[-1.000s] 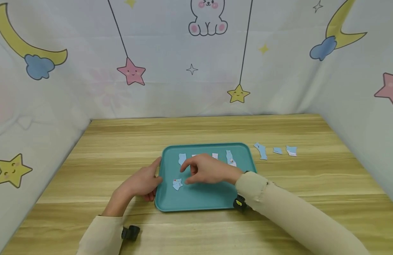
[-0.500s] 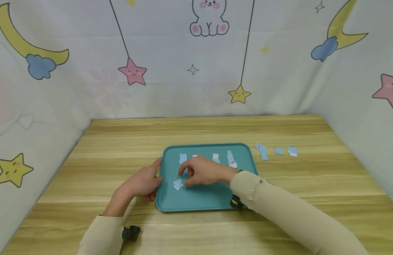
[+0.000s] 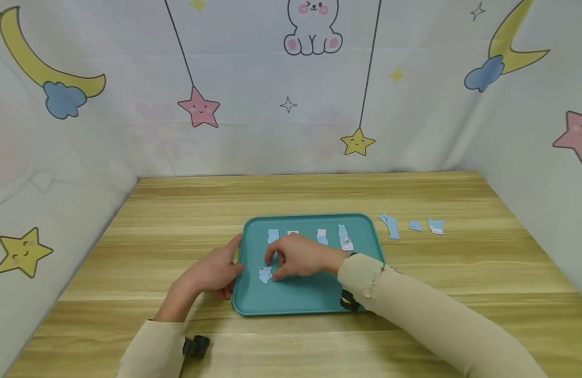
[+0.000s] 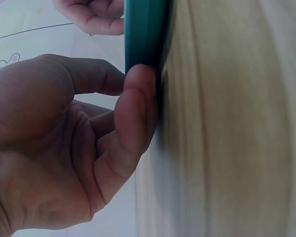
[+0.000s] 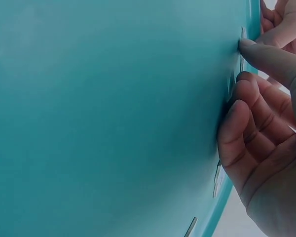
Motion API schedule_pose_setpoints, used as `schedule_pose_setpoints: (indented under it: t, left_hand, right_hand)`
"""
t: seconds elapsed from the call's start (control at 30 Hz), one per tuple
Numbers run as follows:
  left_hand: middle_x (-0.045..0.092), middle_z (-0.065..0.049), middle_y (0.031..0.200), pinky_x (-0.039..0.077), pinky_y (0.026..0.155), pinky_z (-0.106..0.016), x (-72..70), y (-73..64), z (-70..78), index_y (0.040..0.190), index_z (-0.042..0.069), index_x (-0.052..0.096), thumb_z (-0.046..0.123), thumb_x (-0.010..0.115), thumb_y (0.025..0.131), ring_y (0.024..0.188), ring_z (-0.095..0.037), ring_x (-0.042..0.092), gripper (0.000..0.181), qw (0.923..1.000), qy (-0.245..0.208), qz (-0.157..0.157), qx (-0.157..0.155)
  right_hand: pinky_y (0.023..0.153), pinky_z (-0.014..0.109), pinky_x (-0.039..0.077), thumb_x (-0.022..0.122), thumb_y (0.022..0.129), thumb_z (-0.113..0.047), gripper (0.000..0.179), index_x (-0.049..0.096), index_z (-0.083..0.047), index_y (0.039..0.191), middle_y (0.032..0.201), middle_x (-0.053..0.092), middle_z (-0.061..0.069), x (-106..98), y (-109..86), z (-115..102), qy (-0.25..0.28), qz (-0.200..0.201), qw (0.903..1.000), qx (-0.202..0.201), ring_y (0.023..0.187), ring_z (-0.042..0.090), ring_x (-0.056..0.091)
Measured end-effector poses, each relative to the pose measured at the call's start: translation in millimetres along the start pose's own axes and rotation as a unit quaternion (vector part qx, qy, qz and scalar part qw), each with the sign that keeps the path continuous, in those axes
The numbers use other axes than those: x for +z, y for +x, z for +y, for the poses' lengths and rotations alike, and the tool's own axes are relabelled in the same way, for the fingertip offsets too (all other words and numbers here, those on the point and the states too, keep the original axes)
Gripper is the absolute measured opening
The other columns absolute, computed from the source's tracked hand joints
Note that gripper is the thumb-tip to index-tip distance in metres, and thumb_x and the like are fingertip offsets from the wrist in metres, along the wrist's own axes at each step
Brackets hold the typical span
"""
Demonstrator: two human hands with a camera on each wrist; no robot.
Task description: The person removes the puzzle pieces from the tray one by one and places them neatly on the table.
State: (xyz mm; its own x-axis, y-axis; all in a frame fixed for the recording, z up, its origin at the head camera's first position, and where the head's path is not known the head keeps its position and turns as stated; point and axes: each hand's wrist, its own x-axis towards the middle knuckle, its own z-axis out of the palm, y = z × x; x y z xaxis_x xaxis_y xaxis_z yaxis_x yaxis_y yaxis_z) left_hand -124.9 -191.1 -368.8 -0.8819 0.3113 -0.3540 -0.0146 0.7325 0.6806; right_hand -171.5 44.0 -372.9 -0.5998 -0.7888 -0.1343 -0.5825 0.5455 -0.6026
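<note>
A teal tray (image 3: pixel 295 307) lies on the wooden table with several light-blue printed puzzle pieces in it. At its left side my left hand (image 3: pixel 210 273) holds the rim, thumb on the edge and fingers against the outer side in the left wrist view. My right hand (image 3: pixel 302 255) reaches over the tray with bent fingers. Its thumb and index finger pinch at a small puzzle piece (image 3: pixel 264 275) with a red spot at the tray's left. That piece shows edge-on under the thumb in the right wrist view. The right hand partly covers a pink-topped piece (image 3: pixel 293 232) behind it.
Along the tray's back lie a blue piece (image 3: pixel 273 235), a pink-and-blue piece (image 3: pixel 321 236) and a long piece (image 3: pixel 345 239). Right of the tray, on the table, are a long curved piece (image 3: pixel 390 227), a small piece (image 3: pixel 415 226) and another piece (image 3: pixel 435 226). Printed cloth walls surround the table.
My right hand has shifted slightly left and its thumb has come to the small puzzle piece. The left hand keeps its place on the tray's rim. The head view has drifted slightly.
</note>
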Motion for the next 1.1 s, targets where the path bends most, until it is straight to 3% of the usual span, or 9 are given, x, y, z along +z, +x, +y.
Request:
schedule_pose_setpoints:
  t: [0.67, 0.9, 1.1]
  left_hand:
    - [0.061, -0.009, 0.057, 0.057, 0.045, -0.035, 2.6, 0.0, -2.2, 0.168, -0.002, 0.006, 0.006, 0.048, 0.104, 0.043, -0.017, 0.061, 0.077, 0.9999, -0.003, 0.005, 0.011]
    - [0.061, -0.009, 0.058, 0.057, 0.045, -0.035, 3.2, 0.3, -1.4, 0.168, -0.002, 0.006, 0.006, 0.048, 0.104, 0.043, -0.017, 0.061, 0.077, 0.9999, -0.002, 0.007, 0.011]
    - [0.06, -0.01, 0.058, 0.057, 0.045, -0.035, 4.2, 0.6, -1.4, 0.168, -0.003, 0.007, 0.005, 0.048, 0.104, 0.043, -0.017, 0.061, 0.077, 0.9999, -0.001, 0.008, 0.009]
  right_hand:
    - [0.064, 0.02, 0.045, 0.08, 0.095, -0.018, 0.015, 0.076, -0.011, 0.107, 0.076, 0.062, -0.003, 1, 0.9, 1, -0.005, -0.003, 0.9999, -0.008, 0.065, 0.005, 0.053]
    - [0.065, 0.019, 0.045, 0.078, 0.095, -0.015, 0.015, 0.075, -0.009, 0.108, 0.071, 0.059, -0.006, -3, -2.6, 6, 0.024, -0.001, 0.9996, -0.012, 0.062, 0.003, 0.051]
    - [0.061, 0.021, 0.049, 0.077, 0.096, -0.016, 0.017, 0.073, -0.009, 0.111, 0.07, 0.059, -0.005, -12, -11.4, 10, 0.073, -0.004, 0.9973, 0.01, 0.057, 0.007, 0.056]
